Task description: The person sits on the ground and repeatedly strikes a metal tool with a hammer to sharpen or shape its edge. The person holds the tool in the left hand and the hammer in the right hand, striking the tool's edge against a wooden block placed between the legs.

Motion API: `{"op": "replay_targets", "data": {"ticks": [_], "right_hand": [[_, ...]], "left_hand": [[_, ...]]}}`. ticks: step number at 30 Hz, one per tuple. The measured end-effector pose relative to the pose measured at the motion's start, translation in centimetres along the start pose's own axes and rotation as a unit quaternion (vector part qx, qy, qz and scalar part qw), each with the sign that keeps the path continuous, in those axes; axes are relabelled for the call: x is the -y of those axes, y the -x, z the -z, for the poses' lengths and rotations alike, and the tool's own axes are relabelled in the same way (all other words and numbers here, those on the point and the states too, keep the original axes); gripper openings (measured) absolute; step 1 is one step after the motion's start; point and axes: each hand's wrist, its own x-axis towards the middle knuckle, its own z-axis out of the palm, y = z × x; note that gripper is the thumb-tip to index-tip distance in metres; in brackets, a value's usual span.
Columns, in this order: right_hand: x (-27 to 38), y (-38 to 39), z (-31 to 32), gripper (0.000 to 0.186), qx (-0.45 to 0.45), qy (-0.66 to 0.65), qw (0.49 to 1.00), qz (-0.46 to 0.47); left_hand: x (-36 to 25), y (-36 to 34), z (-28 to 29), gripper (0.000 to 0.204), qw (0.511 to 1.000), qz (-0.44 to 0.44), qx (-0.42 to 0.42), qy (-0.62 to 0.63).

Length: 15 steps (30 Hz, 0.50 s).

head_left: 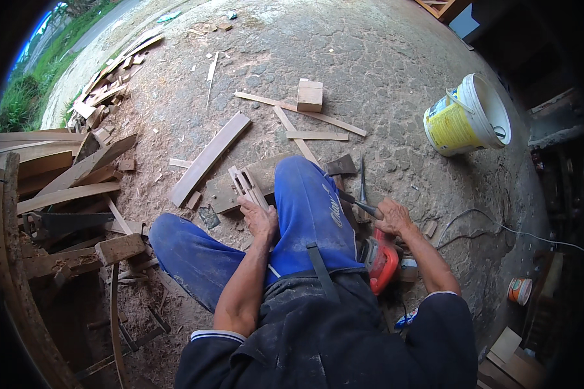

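Note:
My left hand [259, 218] is closed around a pale wooden piece [244, 185] with long slots cut in it, held beside my left knee. It tilts over a wide board [261, 176] on the ground. In my right hand [394, 217], the fingers wrap the dark handle of a slim chisel-like tool [363, 206], which points toward my right knee. A hatchet head [342, 166] and a thin dark metal rod [362, 181] lie just ahead of that knee. Below my right hand rests a red power tool [384, 260], partly hidden by my leg.
Ahead lie a plank [211, 159], thin strips [318, 135] and a wooden block [310, 96]. A white and yellow bucket [454, 123] leans at the right, with a pale cable [499, 223] nearer me. Scrap wood [78, 175] and a handsaw [71, 221] crowd the left.

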Motion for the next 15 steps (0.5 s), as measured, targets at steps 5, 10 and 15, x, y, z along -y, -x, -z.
{"op": "replay_targets", "data": {"ticks": [5, 10, 15], "right_hand": [[-0.4, 0.0, 2.5, 0.037, -0.114, -0.111, 0.982, -0.105], [9.1, -2.9, 7.4, 0.032, 0.035, -0.479, 0.865, -0.145], [18.4, -7.0, 12.0, 0.047, 0.086, -0.650, 0.752, 0.062]], "left_hand": [[-0.5, -0.1, 1.1, 0.111, 1.000, -0.007, 0.019, 0.017], [-6.3, 0.6, 5.5, 0.103, 0.923, -0.361, -0.129, 0.038], [-12.9, -0.1, 11.4, 0.062, 0.767, -0.641, 0.002, -0.032]]}}
